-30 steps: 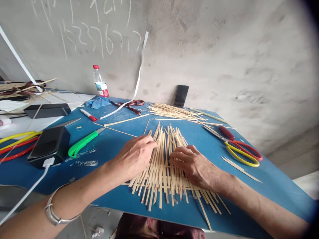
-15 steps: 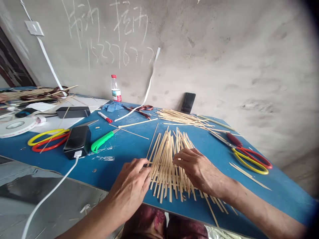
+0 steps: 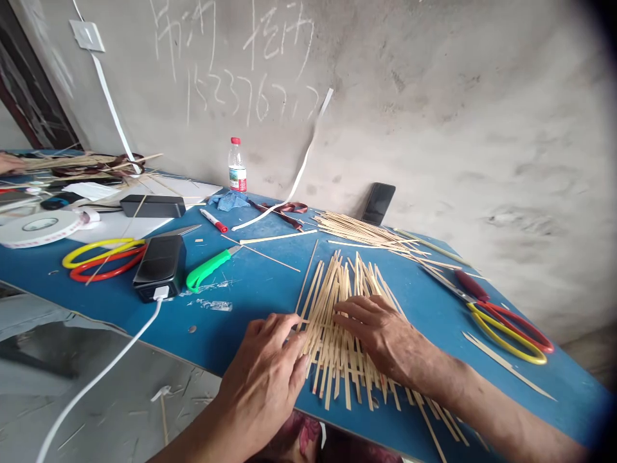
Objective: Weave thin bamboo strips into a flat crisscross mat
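Observation:
A flat weave of thin pale bamboo strips (image 3: 349, 283) lies on the blue table (image 3: 260, 289), with its strips fanning out towards the far side. My left hand (image 3: 263, 382) is at the weave's near left edge, its fingertips at the strip ends, though I cannot tell whether they grip one. My right hand (image 3: 380, 334) lies on the weave with its fingers apart, holding nothing. Some strips under my right palm are hidden.
A loose pile of bamboo strips (image 3: 361, 231) lies beyond the weave. Red-and-yellow-handled scissors (image 3: 506, 334) are on the right. On the left are a green utility knife (image 3: 207, 270), a black power bank (image 3: 161, 267) with a white cable, and a roll of tape (image 3: 41, 226).
My left hand has moved off the top of the weave to its near left edge. The view has swung, so the table sits further right and more of the wall shows.

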`<state>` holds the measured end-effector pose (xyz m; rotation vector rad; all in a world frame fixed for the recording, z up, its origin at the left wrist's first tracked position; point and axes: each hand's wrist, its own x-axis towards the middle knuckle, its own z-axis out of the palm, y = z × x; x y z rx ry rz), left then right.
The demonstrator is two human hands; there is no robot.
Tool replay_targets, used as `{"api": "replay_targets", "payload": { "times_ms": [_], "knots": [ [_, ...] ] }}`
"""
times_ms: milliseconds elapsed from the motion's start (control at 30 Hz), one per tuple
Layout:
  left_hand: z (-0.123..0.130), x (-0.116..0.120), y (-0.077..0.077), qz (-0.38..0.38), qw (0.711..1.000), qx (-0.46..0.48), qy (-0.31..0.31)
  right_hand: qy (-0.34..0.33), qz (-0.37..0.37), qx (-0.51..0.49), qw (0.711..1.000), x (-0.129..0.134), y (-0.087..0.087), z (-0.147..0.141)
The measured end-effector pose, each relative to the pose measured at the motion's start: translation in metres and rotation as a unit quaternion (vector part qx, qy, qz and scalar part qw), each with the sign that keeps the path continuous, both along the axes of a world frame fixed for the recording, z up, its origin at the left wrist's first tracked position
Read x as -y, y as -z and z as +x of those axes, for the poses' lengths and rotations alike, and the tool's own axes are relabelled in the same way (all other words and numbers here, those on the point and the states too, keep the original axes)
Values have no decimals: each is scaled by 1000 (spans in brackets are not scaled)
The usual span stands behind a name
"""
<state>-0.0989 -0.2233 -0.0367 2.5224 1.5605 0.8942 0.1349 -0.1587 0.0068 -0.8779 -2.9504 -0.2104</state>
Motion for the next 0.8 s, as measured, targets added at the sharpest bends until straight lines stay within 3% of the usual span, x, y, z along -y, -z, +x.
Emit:
{"api": "replay_targets", "payload": {
  "times_ms": [533, 800],
  "knots": [
    [1, -1, 0, 4, 1000, 6, -12, -31, -13, 0, 999, 6, -3, 3],
    [0, 0, 1, 14, 1000, 0, -14, -33, -38, -2, 999, 6, 5, 1]
  ]
}}
